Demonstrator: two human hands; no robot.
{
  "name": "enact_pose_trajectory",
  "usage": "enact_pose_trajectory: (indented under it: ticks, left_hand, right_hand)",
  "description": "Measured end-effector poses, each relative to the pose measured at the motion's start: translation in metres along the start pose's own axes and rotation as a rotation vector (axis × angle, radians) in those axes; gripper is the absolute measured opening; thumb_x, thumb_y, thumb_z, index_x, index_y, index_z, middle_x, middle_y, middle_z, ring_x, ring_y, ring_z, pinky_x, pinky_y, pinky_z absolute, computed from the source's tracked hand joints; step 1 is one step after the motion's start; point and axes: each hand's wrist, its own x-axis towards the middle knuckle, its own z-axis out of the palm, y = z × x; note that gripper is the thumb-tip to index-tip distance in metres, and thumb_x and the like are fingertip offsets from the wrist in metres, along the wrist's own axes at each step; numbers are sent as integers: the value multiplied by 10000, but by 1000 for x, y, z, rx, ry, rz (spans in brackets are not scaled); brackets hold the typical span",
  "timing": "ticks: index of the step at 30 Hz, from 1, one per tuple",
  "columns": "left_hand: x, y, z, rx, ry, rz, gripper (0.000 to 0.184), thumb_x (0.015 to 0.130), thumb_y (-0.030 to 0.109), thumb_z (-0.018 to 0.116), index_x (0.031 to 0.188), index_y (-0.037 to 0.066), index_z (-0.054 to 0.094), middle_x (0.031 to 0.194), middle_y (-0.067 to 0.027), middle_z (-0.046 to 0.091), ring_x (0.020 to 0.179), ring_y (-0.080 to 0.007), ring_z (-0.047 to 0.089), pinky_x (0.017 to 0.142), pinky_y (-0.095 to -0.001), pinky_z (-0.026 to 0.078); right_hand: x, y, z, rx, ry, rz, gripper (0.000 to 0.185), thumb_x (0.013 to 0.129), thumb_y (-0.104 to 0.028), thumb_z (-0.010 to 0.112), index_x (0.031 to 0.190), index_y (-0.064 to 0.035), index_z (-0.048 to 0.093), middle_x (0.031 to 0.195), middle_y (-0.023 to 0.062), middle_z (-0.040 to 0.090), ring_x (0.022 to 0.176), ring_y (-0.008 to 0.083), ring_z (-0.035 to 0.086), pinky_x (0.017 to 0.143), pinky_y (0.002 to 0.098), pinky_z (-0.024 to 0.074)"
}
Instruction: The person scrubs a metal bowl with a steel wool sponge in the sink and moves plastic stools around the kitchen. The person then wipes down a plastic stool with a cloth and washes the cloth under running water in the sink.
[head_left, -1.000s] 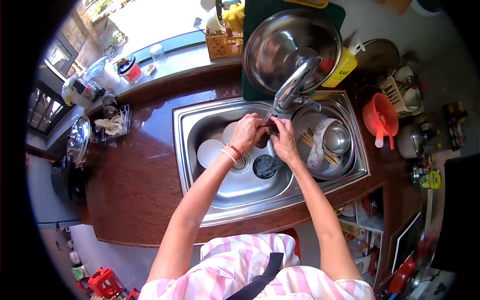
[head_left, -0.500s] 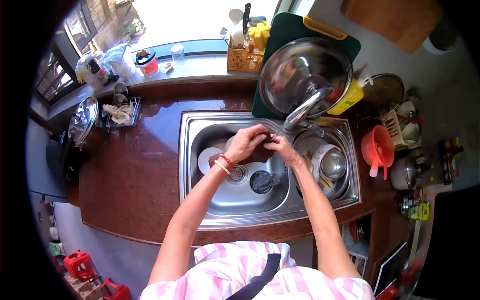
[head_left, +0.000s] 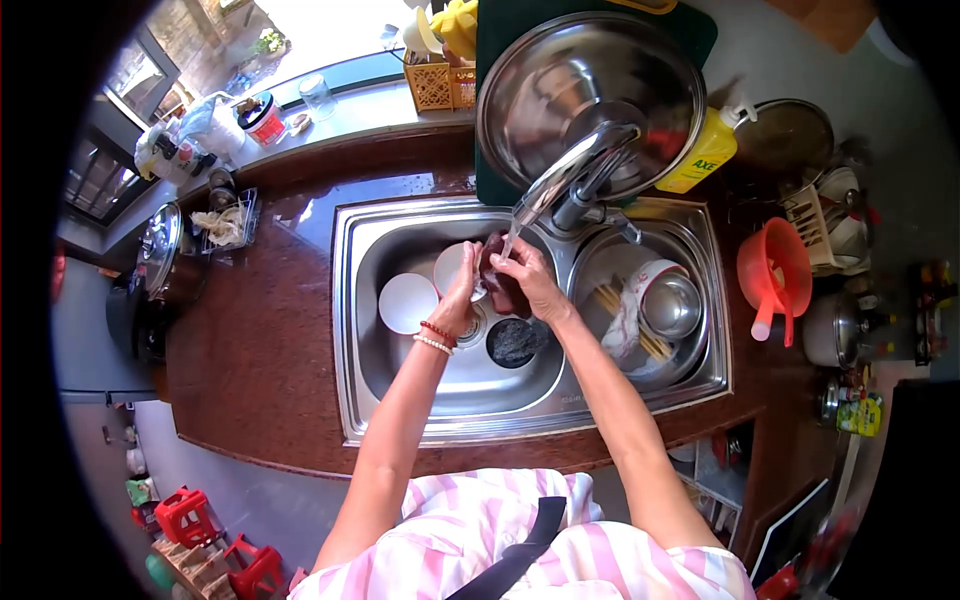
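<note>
Under the tap (head_left: 575,175), a brown cloth (head_left: 508,290) hangs between my two hands above the left sink basin. My left hand (head_left: 463,290), with red and white bracelets at its wrist, grips the cloth's left side, its fingers pressed together. From the right, my right hand (head_left: 530,277) pinches the upper part near the water stream. Below the cloth, a dark scouring pad (head_left: 516,342) lies on the basin floor, close to the drain. To the left sit a white bowl (head_left: 408,304) and a second bowl (head_left: 452,264), partly hidden by my left hand.
The right basin holds a large metal bowl with chopsticks (head_left: 655,346), a cloth and a small steel bowl (head_left: 670,306). Behind the tap leans a large round lid (head_left: 560,75). A yellow soap bottle (head_left: 705,150) and a red ladle-like scoop (head_left: 775,265) stand at right.
The cloth has gone from spread sideways to hanging upright between my hands, now under running water. My hands have drawn apart slightly, uncovering the bowls. The camera view has shifted.
</note>
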Motion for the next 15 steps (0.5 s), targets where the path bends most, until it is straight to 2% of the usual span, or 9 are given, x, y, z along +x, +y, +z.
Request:
enact_pose_trajectory:
  ticks: [1,3,4,5,7,8,11,13,15]
  left_hand:
    - [-13,14,11,-30,-52,-334,907,774,798,259,1450,197,196,1485,-93,181,1361,-310,170,993,-681,150]
    - [2,-7,4,-346,-143,-296,713,787,743,365,1246,200,420,1253,-83,435,1148,-305,435,924,-605,332]
    - [6,-14,5,-551,-224,-237,598,811,684,444,1077,163,572,1064,-75,595,995,-256,578,889,-506,443]
    - [29,-43,-10,-548,-205,-69,664,803,692,448,1160,137,525,1121,-52,565,1058,-269,548,863,-488,483]
    - [21,-37,-3,-534,-339,47,474,855,541,515,1059,117,567,1025,-60,601,976,-222,579,759,-398,528]
    - [32,-42,-15,-618,-424,-77,408,876,470,528,1074,115,567,1049,-72,597,992,-235,574,787,-414,518]
    - [67,-72,-41,-997,-999,-214,347,942,305,466,1203,79,500,1162,-86,548,1053,-257,539,846,-409,494]
    - [64,-81,-33,-1386,-1107,-202,359,952,289,431,1233,69,473,1203,-92,521,1084,-251,514,905,-407,446]
    - [45,-87,-31,-1972,-926,-467,345,944,283,427,1214,73,475,1216,-88,510,1117,-234,488,957,-402,392]
  right_hand:
    - [1,1,5,-124,13,-38,174,840,-141,580,969,-24,585,862,23,595,799,88,543,728,254,444]
    - [-5,-2,17,-351,62,-92,179,812,-131,607,938,-3,603,832,81,613,765,131,578,698,289,463]
    - [-7,7,21,-459,116,-316,158,788,-100,637,898,7,598,835,83,602,763,168,572,720,289,464]
    - [-12,8,26,-513,100,-321,169,757,-126,658,867,-6,612,827,106,599,770,226,568,724,317,461]
    - [-29,2,42,-640,38,-353,187,718,-178,689,805,-25,626,802,119,587,789,279,543,747,356,435]
    - [-39,-2,51,-711,-8,-379,198,709,-204,699,775,-32,627,785,110,578,801,275,521,767,368,411]
    - [-54,0,63,-804,-7,-385,240,717,-266,691,648,-51,610,741,76,580,801,240,507,773,379,331]
    - [-47,15,56,-881,9,-476,240,720,-259,685,613,-58,606,693,70,581,770,248,519,757,379,344]
    - [-32,40,48,-907,111,-593,245,726,-236,673,552,-80,598,600,71,580,691,258,538,727,386,361]
